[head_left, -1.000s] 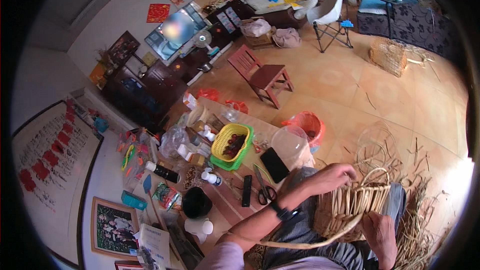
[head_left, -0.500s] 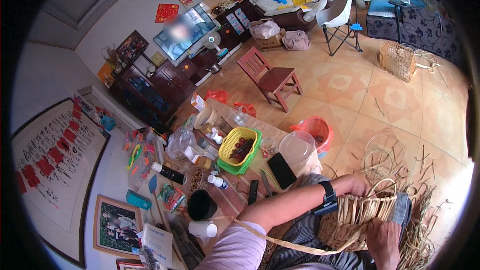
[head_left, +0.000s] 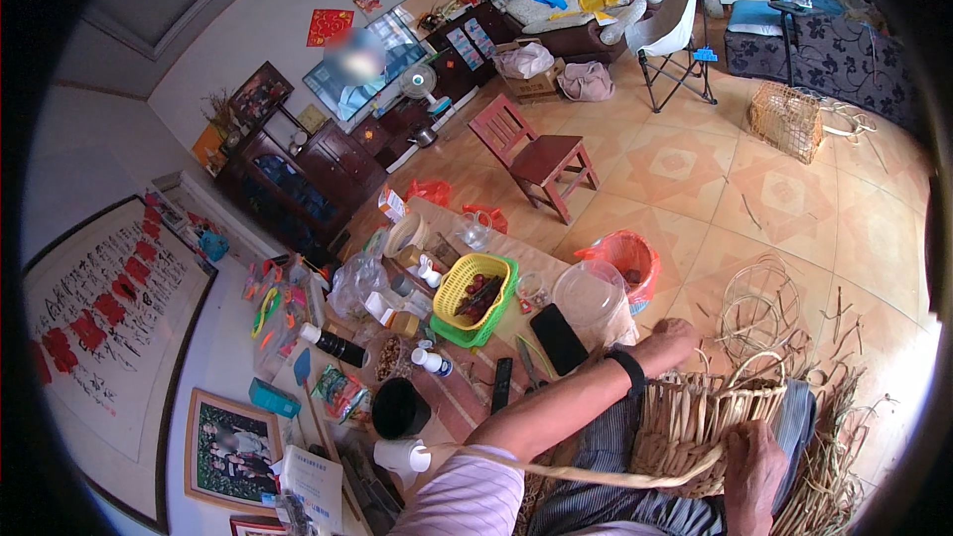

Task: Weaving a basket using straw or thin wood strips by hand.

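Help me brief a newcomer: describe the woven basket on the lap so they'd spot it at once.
From the table, go right to the striped trousers at the lower edge. On them sits the woven basket, the right hand at its side. Unlike the yellow basket on the table and the open-mesh one on the floor, it has a broad tan weave.

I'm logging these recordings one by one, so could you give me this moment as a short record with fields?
Left hand: by the woven basket's rim; fingers hidden
Right hand: against the basket's side; fingers partly hidden
Work: woven basket on the lap; long pale strip extending leftward from it
Table: yellow basket nested in a green one, black cup, dark remote
Floor: dry stalks, red chair, red-lined bin
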Action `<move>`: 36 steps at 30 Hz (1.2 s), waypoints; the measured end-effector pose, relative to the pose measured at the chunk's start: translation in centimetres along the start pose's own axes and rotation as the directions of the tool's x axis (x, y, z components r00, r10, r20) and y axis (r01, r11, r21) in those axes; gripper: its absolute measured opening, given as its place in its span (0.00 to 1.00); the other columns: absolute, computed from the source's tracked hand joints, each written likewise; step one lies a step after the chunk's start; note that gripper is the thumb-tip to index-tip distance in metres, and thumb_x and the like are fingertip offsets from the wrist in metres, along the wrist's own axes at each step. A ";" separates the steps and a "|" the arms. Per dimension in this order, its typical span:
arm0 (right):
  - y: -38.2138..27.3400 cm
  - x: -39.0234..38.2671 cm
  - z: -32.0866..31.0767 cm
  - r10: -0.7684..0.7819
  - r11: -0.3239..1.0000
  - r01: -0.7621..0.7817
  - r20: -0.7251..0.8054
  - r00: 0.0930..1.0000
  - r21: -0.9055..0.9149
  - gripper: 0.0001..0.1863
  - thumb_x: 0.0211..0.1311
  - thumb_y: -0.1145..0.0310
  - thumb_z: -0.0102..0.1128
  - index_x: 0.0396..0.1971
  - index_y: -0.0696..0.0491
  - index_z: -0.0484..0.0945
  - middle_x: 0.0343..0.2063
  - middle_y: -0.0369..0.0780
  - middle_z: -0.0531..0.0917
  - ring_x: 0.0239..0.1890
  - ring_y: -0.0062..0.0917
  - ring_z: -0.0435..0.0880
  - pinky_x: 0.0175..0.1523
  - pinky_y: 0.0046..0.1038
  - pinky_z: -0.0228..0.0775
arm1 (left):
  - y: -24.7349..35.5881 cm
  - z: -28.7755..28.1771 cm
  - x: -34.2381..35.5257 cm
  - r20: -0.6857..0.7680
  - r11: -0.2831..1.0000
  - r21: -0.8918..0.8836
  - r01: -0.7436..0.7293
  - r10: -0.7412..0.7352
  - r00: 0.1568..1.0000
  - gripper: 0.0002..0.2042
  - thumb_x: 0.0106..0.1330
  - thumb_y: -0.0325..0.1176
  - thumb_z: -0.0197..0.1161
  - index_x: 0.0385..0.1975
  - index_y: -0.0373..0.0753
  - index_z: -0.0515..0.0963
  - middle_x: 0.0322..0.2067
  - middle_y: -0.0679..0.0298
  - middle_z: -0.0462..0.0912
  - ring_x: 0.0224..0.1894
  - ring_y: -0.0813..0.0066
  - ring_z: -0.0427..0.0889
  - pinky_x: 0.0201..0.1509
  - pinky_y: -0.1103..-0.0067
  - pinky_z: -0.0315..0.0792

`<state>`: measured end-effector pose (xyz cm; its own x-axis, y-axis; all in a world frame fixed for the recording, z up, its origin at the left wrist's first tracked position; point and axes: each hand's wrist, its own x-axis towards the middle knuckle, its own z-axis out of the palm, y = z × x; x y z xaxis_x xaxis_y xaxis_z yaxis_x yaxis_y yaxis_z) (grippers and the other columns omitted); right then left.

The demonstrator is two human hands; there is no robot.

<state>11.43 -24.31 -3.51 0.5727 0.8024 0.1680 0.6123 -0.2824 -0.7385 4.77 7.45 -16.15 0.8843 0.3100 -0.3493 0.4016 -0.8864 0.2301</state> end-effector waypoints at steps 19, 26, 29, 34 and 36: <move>2.8 0.1 -1.8 0.076 0.944 -0.079 0.022 0.997 0.320 0.07 0.63 0.80 0.65 0.40 0.58 0.78 0.31 0.45 0.78 0.27 0.35 0.80 0.34 0.31 0.72 | 10.3 -8.7 -3.5 0.205 0.355 -0.931 0.084 0.321 0.925 0.10 0.74 0.36 0.66 0.36 0.39 0.74 0.28 0.74 0.79 0.31 0.84 0.79 0.34 0.82 0.75; 2.8 0.5 -1.6 -0.005 0.945 0.014 -0.028 1.000 0.327 0.12 0.61 0.81 0.65 0.43 0.56 0.78 0.34 0.45 0.80 0.33 0.43 0.84 0.37 0.37 0.76 | 9.7 -7.4 -3.9 0.438 0.251 -0.898 0.362 0.420 0.794 0.18 0.62 0.29 0.71 0.51 0.33 0.81 0.38 0.69 0.87 0.39 0.84 0.84 0.44 0.82 0.80; 2.7 0.4 -1.7 -0.031 0.976 0.033 -0.012 0.999 0.214 0.14 0.62 0.77 0.66 0.46 0.52 0.78 0.34 0.44 0.80 0.33 0.43 0.85 0.36 0.39 0.77 | 9.5 -6.9 -4.2 0.439 0.207 -0.898 0.388 0.430 0.789 0.19 0.60 0.30 0.70 0.51 0.33 0.82 0.39 0.68 0.88 0.36 0.84 0.84 0.41 0.82 0.80; 2.4 0.5 -1.3 -0.125 0.992 0.125 -0.003 0.992 0.021 0.19 0.63 0.71 0.67 0.54 0.47 0.77 0.35 0.41 0.78 0.30 0.40 0.84 0.32 0.39 0.78 | 8.8 -5.9 -3.6 0.414 0.226 -0.910 0.346 0.464 0.784 0.16 0.64 0.33 0.69 0.49 0.34 0.83 0.38 0.68 0.87 0.36 0.84 0.84 0.41 0.82 0.80; 2.4 0.6 -1.1 -0.149 0.989 0.150 0.004 0.989 -0.020 0.19 0.63 0.70 0.66 0.55 0.47 0.77 0.34 0.41 0.78 0.30 0.39 0.84 0.32 0.38 0.78 | 8.3 -5.1 -3.2 0.400 0.182 -0.915 0.361 0.536 0.743 0.18 0.66 0.35 0.68 0.52 0.33 0.81 0.40 0.67 0.87 0.39 0.83 0.84 0.44 0.81 0.80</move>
<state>13.82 -25.10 -4.50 0.4726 0.8376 0.2739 0.7018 -0.1697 -0.6918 6.51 0.88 -8.54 0.7773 -0.3824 -0.4996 0.6103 0.2654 0.7464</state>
